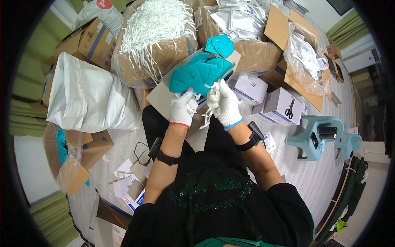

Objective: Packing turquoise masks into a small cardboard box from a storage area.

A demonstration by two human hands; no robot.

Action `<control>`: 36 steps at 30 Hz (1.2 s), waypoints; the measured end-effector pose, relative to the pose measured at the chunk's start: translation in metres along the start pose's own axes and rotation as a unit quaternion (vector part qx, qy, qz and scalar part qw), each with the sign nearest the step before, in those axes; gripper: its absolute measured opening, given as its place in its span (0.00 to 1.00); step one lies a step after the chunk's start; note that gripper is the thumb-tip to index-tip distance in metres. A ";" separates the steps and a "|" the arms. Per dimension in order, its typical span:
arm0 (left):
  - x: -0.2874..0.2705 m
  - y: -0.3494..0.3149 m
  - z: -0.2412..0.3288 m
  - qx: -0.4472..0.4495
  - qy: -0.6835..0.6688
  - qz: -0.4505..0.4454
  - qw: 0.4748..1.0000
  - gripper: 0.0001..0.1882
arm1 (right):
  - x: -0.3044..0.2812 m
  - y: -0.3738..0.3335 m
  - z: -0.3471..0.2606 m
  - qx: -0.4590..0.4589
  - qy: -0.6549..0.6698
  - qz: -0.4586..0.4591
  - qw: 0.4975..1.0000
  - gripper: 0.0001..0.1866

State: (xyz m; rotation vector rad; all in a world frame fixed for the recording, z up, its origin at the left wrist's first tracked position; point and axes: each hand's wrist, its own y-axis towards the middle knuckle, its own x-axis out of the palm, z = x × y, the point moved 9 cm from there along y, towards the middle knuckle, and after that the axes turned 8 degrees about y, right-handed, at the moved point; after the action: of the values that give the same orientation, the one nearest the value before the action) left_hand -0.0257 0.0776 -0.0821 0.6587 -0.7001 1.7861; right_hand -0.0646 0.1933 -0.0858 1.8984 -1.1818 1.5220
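Observation:
Several teal face masks [201,74] lie overlapping on a cardboard surface [162,99] in front of me, and one more teal mask [220,45] sits just beyond. My left hand [182,109], in a white knit glove, is closed at the masks' near edge. Its thumb lies against the teal material, and white cord is bunched by the fingers. My right hand [224,105], gloved too, pinches a bundle of white cord [207,117] beside the masks, with loose ends hanging below. The exact fingertip contact is partly hidden.
Beyond the masks stands a plastic-lined box heaped with white straps [162,24]; bagged white packages [240,20] fill the box beside it. Scissors [289,109] rest on white cartons [279,103] at right, near a blue-grey stool [314,138]. A white sack [90,96] stands left.

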 end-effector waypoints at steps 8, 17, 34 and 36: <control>-0.005 0.001 -0.029 -0.170 -0.106 -0.165 0.966 0.12 | 0.021 -0.012 0.008 0.092 0.097 -0.069 0.989 0.15; -0.005 0.000 -0.023 -0.262 -0.174 -0.017 0.949 0.25 | 0.013 -0.017 0.026 0.246 -0.085 -0.106 0.960 0.19; 0.061 -0.010 0.002 0.362 0.599 -0.025 0.714 0.07 | -0.089 0.087 -0.042 -0.038 0.121 0.214 0.968 0.14; 0.042 -0.003 -0.007 0.321 0.606 -0.023 0.727 0.07 | -0.088 0.091 -0.045 -0.093 0.035 0.216 0.971 0.12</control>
State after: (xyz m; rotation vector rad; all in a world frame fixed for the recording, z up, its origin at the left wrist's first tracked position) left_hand -0.0358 0.1098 -0.0559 -0.1846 0.8581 1.9252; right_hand -0.1679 0.2084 -0.1701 1.5172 -1.7218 1.6035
